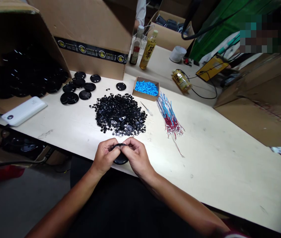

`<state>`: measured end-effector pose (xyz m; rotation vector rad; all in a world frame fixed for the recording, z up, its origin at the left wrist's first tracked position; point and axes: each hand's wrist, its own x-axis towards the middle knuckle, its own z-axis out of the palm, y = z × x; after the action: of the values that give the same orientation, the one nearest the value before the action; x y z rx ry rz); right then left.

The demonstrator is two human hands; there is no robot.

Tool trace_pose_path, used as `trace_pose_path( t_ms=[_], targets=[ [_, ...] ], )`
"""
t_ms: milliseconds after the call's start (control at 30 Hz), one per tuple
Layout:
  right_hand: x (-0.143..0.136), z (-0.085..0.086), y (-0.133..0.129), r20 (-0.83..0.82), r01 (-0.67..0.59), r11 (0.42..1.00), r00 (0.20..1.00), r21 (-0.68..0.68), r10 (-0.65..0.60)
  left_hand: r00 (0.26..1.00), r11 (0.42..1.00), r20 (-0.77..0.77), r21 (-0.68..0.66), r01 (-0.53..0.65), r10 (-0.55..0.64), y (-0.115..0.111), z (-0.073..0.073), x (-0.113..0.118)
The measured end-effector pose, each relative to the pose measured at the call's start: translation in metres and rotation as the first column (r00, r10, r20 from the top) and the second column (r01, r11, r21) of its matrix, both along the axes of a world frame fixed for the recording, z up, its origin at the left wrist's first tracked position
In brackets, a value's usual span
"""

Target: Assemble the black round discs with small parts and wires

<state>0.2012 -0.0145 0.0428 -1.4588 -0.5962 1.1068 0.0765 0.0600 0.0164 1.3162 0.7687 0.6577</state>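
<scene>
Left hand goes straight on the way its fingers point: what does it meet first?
Beyond the black disc that both hands hold, the left hand would likely meet the right hand first; their fingertips look nearly together, though the exact gap and height are unclear.

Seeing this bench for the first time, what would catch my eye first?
Probably the bright blue pieces filling a small open box toward the back of the pale table. Next, the big heap of small black parts just beyond the two hands, left and right, which hold a round black disc at the table's near edge.
</scene>
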Motion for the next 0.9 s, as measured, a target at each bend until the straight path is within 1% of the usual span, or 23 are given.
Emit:
trace_pose_path(
  t_ms=[133, 367, 567, 700, 800, 900],
  targets=[
    [-0.002, 0.000, 0.000, -0.022, 0.014, 1.000, 1.000, -0.002, -0.014, 1.000, 1.000, 0.006, -0.009, -0.023, 0.023, -0.003, -0.003, 0.001],
    [-0.002, 0.007, 0.005, -0.014, 0.031, 0.999, 0.999, -0.008, -0.031, 0.999, 0.999, 0.005, -0.001, -0.054, 0.054, -0.003, -0.005, 0.001],
    [0.002, 0.003, 0.010, -0.032, 0.011, 1.000, 0.999, 0.003, -0.011, 0.998, 0.998, 0.026, -0.003, -0.065, 0.065, -0.002, -0.009, 0.004],
    [0.014, 0.003, 0.014, -0.125, -0.050, 0.999, 0.991, -0.005, 0.049, 0.998, 0.999, 0.027, -0.009, -0.051, 0.051, 0.002, -0.002, 0.003],
    [0.021, 0.008, 0.014, -0.192, -0.103, 0.994, 0.977, -0.025, 0.096, 1.000, 1.000, 0.016, -0.005, -0.004, 0.004, 0.006, 0.006, -0.001],
    [0.026, 0.013, 0.010, -0.261, -0.154, 0.987, 0.956, -0.049, 0.136, 1.000, 1.000, 0.007, -0.019, 0.019, -0.019, 0.008, 0.009, -0.006]
  ],
)
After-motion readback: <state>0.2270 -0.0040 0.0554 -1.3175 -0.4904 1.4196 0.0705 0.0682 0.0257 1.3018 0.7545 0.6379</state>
